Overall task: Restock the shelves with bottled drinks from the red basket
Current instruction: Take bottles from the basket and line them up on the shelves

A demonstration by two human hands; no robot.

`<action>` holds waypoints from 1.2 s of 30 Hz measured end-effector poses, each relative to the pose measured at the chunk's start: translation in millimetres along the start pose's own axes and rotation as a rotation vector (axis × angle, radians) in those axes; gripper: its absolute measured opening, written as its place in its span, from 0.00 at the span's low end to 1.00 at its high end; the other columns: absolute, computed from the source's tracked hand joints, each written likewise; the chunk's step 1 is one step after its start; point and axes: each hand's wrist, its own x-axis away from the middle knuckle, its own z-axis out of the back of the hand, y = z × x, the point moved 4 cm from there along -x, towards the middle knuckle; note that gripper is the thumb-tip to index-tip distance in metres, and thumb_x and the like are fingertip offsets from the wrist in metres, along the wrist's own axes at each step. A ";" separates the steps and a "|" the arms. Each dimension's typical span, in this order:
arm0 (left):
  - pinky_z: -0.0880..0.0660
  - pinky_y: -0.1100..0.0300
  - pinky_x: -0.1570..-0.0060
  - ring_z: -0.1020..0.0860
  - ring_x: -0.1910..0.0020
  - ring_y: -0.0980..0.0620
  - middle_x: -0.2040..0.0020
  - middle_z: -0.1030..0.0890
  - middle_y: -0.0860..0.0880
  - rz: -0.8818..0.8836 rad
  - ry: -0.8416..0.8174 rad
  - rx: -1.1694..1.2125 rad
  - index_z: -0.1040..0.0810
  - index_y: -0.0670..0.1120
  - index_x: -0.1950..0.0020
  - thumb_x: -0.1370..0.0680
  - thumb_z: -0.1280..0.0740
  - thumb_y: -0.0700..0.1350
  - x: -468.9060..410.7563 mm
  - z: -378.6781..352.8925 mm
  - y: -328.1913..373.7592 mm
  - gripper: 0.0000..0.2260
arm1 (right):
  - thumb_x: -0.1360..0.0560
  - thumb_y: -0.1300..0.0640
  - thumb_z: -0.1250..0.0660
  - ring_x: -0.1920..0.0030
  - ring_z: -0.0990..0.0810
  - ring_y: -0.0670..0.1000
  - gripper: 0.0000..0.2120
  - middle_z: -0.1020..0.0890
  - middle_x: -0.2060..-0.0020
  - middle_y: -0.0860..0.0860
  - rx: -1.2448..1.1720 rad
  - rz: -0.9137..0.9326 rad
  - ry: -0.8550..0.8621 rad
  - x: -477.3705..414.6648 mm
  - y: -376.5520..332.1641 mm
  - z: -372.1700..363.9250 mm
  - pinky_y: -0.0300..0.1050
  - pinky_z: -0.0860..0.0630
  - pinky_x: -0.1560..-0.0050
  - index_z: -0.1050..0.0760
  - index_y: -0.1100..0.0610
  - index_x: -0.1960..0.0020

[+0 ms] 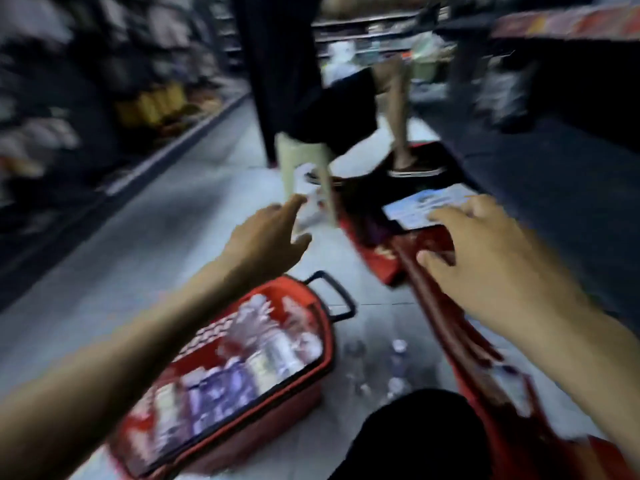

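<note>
The red basket (313, 389) stands on the floor at lower centre, packed with several bottled drinks (242, 358). My left hand (266, 233) hovers above and beyond it, fingers apart, holding nothing. My right hand (485, 258) is stretched out to the right over a red shelf edge (433, 282), fingers spread and empty. A few clear bottles (394, 362) stand on the floor between the basket and that shelf. The whole view is motion-blurred.
Another person's legs (311, 161) stand in the aisle just ahead. A second red basket (374, 247) with a white-blue pack (426, 206) on it sits beyond my hands. Dark shelving lines the left (104, 116) and the right (554, 116). My dark knee (415, 434) is at the bottom.
</note>
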 end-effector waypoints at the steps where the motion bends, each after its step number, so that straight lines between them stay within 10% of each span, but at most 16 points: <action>1: 0.23 0.45 0.47 0.22 0.43 0.39 0.44 0.20 0.41 0.094 -0.033 -0.024 0.36 0.52 0.28 0.24 0.35 0.55 18.5 -12.2 -41.2 0.26 | 0.25 0.44 0.33 0.43 0.23 0.60 0.21 0.28 0.41 0.53 -0.041 0.047 -0.037 -5.4 -18.7 -23.3 0.52 0.23 0.48 0.28 0.49 0.34; 11: 0.29 0.59 0.65 0.23 0.62 0.52 0.54 0.18 0.47 0.549 -0.399 0.072 0.24 0.47 0.44 0.25 0.33 0.48 180.9 -141.3 -250.2 0.12 | 0.26 0.50 0.31 0.45 0.20 0.55 0.13 0.19 0.47 0.52 -0.332 0.163 -0.525 -11.9 -145.9 -262.6 0.45 0.24 0.48 0.21 0.52 0.43; 21: 0.23 0.54 0.49 0.22 0.49 0.48 0.46 0.22 0.46 0.498 -0.367 0.294 0.26 0.45 0.40 0.24 0.33 0.45 131.4 -233.9 -297.3 0.13 | 0.23 0.56 0.32 0.66 0.33 0.39 0.15 0.26 0.57 0.45 -0.237 0.018 -0.610 -73.9 -178.7 -341.6 0.32 0.39 0.71 0.26 0.53 0.36; 26: 0.30 0.49 0.33 0.30 0.32 0.43 0.30 0.30 0.42 0.523 -0.351 0.356 0.38 0.43 0.25 0.24 0.31 0.47 93.0 -267.7 -303.4 0.29 | 0.25 0.48 0.31 0.47 0.19 0.57 0.32 0.20 0.40 0.56 -0.148 -0.143 -0.768 -88.0 -171.7 -382.3 0.43 0.29 0.55 0.38 0.52 0.25; 36: 0.27 0.51 0.39 0.31 0.41 0.47 0.39 0.32 0.45 0.571 -0.288 0.193 0.35 0.46 0.33 0.33 0.25 0.64 62.9 -321.6 -280.7 0.38 | 0.34 0.35 0.27 0.41 0.21 0.53 0.40 0.21 0.40 0.52 0.335 -0.073 -0.827 -92.9 -174.2 -412.6 0.41 0.24 0.51 0.30 0.57 0.31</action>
